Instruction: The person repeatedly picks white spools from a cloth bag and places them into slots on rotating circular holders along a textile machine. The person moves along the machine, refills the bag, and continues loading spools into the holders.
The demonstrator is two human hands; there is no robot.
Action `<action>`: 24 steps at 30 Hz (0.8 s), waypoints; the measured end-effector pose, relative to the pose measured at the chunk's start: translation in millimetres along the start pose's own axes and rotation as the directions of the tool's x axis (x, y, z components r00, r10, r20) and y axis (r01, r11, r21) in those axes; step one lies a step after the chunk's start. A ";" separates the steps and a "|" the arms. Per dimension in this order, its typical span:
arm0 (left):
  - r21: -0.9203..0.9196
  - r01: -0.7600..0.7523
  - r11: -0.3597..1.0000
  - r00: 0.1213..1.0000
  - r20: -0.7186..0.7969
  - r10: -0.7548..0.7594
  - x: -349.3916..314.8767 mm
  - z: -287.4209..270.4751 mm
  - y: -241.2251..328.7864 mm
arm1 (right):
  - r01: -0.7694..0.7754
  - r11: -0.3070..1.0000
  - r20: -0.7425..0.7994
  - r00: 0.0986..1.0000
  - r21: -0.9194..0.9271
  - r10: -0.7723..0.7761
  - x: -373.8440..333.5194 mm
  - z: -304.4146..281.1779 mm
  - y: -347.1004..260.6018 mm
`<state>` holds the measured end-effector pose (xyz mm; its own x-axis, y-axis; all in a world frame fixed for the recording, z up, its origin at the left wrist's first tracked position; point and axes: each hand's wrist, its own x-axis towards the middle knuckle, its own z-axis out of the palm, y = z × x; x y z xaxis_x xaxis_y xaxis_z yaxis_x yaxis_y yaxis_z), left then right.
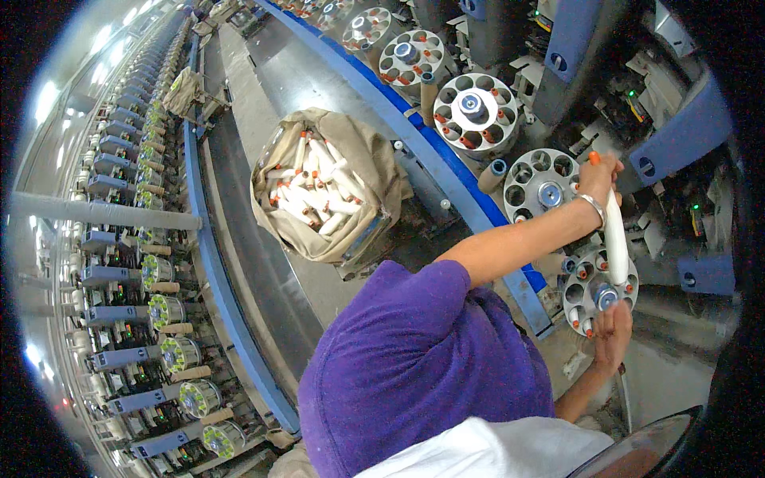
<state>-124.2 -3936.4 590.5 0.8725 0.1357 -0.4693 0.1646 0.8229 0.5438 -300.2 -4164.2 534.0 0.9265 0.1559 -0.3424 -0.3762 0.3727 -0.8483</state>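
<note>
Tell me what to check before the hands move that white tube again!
1. Left hand has a firm grip on the white bobbin: ok.
2. The bobbin's lower end is over the round magazine: ok.
3. Right hand is at the magazine's lower rim: ok.
4. The magazine has a free pocket: cannot tell, several pockets hold orange-tipped tubes.
5. Cloth sack has spare bobbins: ok.
</note>
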 end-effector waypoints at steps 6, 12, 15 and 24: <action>0.073 0.057 0.996 0.998 0.023 -0.059 -3.8 -26.9 -4.5 | 0.351 0.651 0.076 0.843 0.673 -0.533 -8.1 -111.7 -17.7; 0.155 0.137 0.978 0.984 0.097 -0.153 -25.3 -25.8 -31.7 | 0.052 0.385 -0.308 0.505 -0.921 -0.806 -1.4 -53.4 -40.6; 0.224 0.171 0.959 0.953 0.207 -0.219 -35.3 -18.1 -23.7 | 0.334 0.702 0.146 0.938 -0.628 -0.315 25.2 14.8 -17.6; 0.006 -0.015 1.000 0.993 0.115 0.014 12.0 -55.1 38.3 | 0.313 0.787 -0.299 0.939 0.532 -0.171 10.3 -20.5 2.5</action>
<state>-132.8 -3872.9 567.3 0.9219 0.0832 -0.3785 0.1541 0.8173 0.5552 -291.5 -4180.4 520.1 0.9356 -0.1907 -0.2972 -0.0088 0.8288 -0.5594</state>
